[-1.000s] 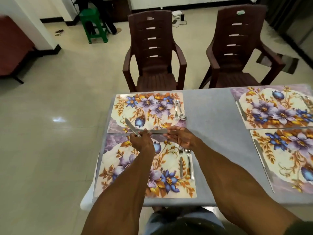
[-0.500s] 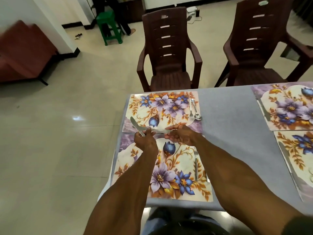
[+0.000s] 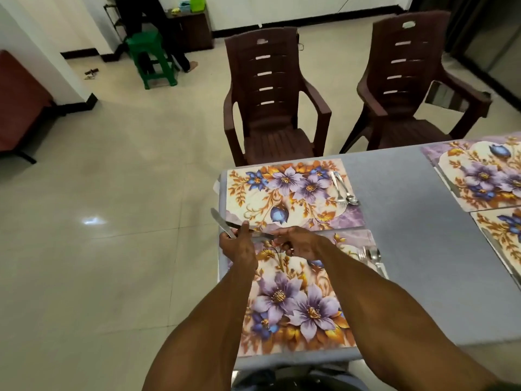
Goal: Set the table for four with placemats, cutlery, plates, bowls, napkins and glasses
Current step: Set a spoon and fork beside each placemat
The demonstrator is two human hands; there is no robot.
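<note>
My left hand (image 3: 238, 246) grips a table knife (image 3: 219, 222) whose blade points up and left, past the table's left edge. My right hand (image 3: 298, 244) pinches the end of a second knife (image 3: 258, 233) that lies crosswise between both hands. Both hands hover over the seam between the far floral placemat (image 3: 282, 193) and the near floral placemat (image 3: 296, 306). A fork and spoon (image 3: 344, 191) lie on the far mat's right side. Another fork and spoon (image 3: 372, 256) lie on the near mat's right side, partly hidden by my right forearm.
Two more floral placemats (image 3: 479, 176) (image 3: 504, 230) lie at the right on the grey table (image 3: 408, 235). Two brown plastic chairs (image 3: 270, 108) (image 3: 408, 88) stand behind the table. A green stool (image 3: 152, 57) and a person's legs are at the back left.
My hands and both knives have shifted left toward the table's left edge. The left knife's blade now sticks out beyond it. The camera view has swung left.
</note>
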